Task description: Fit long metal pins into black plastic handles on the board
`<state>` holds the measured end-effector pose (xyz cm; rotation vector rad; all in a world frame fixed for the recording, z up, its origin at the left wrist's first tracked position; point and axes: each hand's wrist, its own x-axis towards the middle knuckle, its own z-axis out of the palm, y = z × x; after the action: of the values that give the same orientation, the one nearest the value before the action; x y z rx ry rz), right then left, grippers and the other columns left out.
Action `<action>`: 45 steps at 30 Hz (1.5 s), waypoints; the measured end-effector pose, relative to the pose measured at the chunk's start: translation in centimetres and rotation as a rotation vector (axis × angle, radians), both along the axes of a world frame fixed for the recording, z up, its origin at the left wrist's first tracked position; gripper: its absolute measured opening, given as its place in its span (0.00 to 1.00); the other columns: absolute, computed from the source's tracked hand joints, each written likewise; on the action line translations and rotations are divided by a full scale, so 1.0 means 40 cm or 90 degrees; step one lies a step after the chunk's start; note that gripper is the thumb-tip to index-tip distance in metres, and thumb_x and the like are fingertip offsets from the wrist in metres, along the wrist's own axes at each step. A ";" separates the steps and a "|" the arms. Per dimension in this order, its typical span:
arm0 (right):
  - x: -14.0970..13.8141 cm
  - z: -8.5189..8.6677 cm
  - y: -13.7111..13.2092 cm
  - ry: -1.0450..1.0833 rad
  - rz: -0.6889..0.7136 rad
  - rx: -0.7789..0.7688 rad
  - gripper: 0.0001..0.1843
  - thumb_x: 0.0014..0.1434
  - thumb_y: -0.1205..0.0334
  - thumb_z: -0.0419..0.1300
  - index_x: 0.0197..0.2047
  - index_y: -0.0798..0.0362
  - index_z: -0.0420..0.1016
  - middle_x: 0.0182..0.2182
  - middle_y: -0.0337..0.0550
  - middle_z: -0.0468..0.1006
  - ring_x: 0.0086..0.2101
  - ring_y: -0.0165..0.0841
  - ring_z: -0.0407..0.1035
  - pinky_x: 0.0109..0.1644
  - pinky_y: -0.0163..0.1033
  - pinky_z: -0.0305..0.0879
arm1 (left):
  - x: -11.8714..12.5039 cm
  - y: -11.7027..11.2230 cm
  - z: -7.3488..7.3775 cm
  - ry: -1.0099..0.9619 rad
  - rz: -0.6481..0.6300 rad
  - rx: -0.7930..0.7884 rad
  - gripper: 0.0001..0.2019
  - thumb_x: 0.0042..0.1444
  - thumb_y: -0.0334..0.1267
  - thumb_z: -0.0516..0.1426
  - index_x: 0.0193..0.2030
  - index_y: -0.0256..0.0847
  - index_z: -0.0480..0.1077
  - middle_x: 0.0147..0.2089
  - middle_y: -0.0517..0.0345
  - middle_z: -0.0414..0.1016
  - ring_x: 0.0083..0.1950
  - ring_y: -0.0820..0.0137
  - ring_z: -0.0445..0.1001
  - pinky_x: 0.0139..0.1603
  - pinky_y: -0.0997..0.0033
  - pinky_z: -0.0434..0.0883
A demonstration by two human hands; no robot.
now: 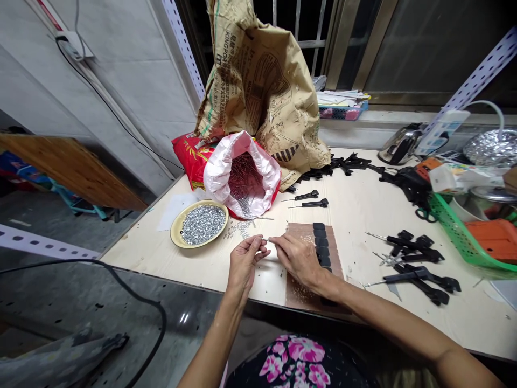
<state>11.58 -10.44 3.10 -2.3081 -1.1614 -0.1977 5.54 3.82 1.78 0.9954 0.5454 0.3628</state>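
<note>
Over the front of the table, my left hand (245, 257) pinches one end of a small thin metal pin (264, 240) between thumb and fingertips. My right hand (298, 257) closes on the other end from the right, its fingers hiding much of it. Beneath my right wrist lies a brown board (297, 293) with a row of black flat pieces (321, 242) and scattered tiny bits. Left of my hands, a yellow oval bowl (176, 241) is full of small silvery metal pieces (203, 223). Behind it, an open white-lined bag (214, 167) holds many thin metal rods (244, 180).
Two black-handled metal rods (315, 203) lie beyond my right hand. More black handled parts (420, 275) are piled at the right, beside a green basket (456, 237). A large brown paper sack (278, 91) stands at the back. A kettle (402, 144) is at the far right.
</note>
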 end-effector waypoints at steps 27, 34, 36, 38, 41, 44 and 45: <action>0.000 -0.004 -0.016 0.105 -0.048 0.105 0.08 0.64 0.61 0.52 0.41 0.50 0.73 0.36 0.40 0.77 0.34 0.30 0.71 0.37 0.33 0.62 | 0.015 -0.041 -0.011 -0.054 -0.026 -0.136 0.13 0.41 0.38 0.68 0.31 0.33 0.73 0.28 0.59 0.74 0.29 0.78 0.72 0.35 0.75 0.75; -0.002 -0.014 -0.030 0.036 -0.070 0.086 0.08 0.64 0.61 0.53 0.41 0.50 0.73 0.36 0.40 0.77 0.35 0.31 0.71 0.34 0.33 0.60 | 0.017 -0.031 -0.014 -0.020 -0.079 -0.099 0.15 0.41 0.37 0.68 0.36 0.32 0.75 0.31 0.56 0.76 0.29 0.77 0.72 0.37 0.72 0.75; -0.001 -0.014 -0.033 0.026 -0.073 0.079 0.08 0.64 0.61 0.53 0.41 0.50 0.73 0.36 0.41 0.77 0.35 0.31 0.71 0.35 0.34 0.59 | 0.018 -0.037 -0.011 -0.021 -0.080 -0.073 0.15 0.43 0.38 0.67 0.37 0.32 0.75 0.31 0.56 0.76 0.29 0.77 0.72 0.37 0.72 0.75; 0.001 -0.014 -0.035 0.016 -0.075 0.073 0.08 0.64 0.61 0.53 0.42 0.50 0.73 0.36 0.41 0.77 0.35 0.31 0.71 0.35 0.34 0.60 | 0.018 -0.044 -0.008 -0.023 -0.073 -0.034 0.14 0.45 0.39 0.66 0.37 0.32 0.75 0.30 0.56 0.75 0.29 0.77 0.72 0.36 0.73 0.74; 0.004 -0.015 -0.036 -0.003 -0.080 0.062 0.08 0.64 0.61 0.53 0.41 0.50 0.73 0.36 0.41 0.77 0.35 0.31 0.71 0.36 0.34 0.59 | 0.017 -0.052 -0.007 -0.021 -0.060 0.042 0.13 0.48 0.41 0.63 0.37 0.33 0.75 0.29 0.57 0.75 0.29 0.76 0.72 0.36 0.73 0.74; 0.007 -0.019 -0.037 -0.012 -0.080 0.050 0.08 0.64 0.61 0.53 0.41 0.50 0.73 0.36 0.40 0.77 0.36 0.31 0.70 0.37 0.34 0.59 | 0.018 -0.056 -0.012 -0.008 -0.060 0.110 0.13 0.51 0.43 0.61 0.38 0.34 0.74 0.30 0.57 0.75 0.29 0.75 0.73 0.36 0.72 0.74; 0.008 -0.020 -0.038 -0.012 -0.077 0.045 0.09 0.64 0.61 0.52 0.41 0.50 0.73 0.36 0.40 0.77 0.36 0.31 0.70 0.37 0.34 0.59 | 0.019 -0.056 -0.014 -0.003 -0.062 0.123 0.13 0.51 0.44 0.60 0.37 0.34 0.74 0.30 0.57 0.74 0.29 0.75 0.73 0.36 0.71 0.74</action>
<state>11.90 -11.97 2.30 -2.3195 -1.0079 -0.3016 6.29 1.60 1.23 1.2029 0.4622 0.3350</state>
